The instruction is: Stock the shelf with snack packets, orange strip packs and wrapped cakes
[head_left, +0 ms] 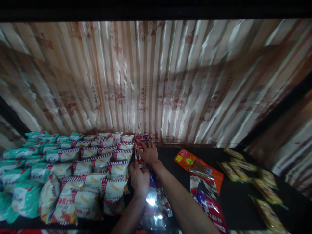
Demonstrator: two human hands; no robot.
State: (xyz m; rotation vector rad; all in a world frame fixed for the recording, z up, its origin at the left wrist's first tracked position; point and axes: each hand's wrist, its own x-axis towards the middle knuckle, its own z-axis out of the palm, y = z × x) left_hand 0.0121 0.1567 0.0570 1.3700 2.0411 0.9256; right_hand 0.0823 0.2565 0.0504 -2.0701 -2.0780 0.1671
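Both of my hands are at a narrow row of dark red packets (pixel 142 137) by the back of the shelf. My right hand (pixel 149 153) lies on top of the packets with its fingers stretched and apart. Nearer to me, my left hand (pixel 140 179) has its fingers curled in at the front end of the same row, gripping a dark red packet there; its fingertips are partly hidden. Beneath and between my forearms lies a shiny purple and dark red bag (pixel 152 206).
Puffy white snack bags (pixel 114 195) stand in rows left of my hands, with teal bags (pixel 26 196) beyond them. To the right lie an orange packet (pixel 184 159), a red bag (pixel 207 198) and several small yellow packets (pixel 266 191). Pleated printed film (pixel 168 81) covers the back.
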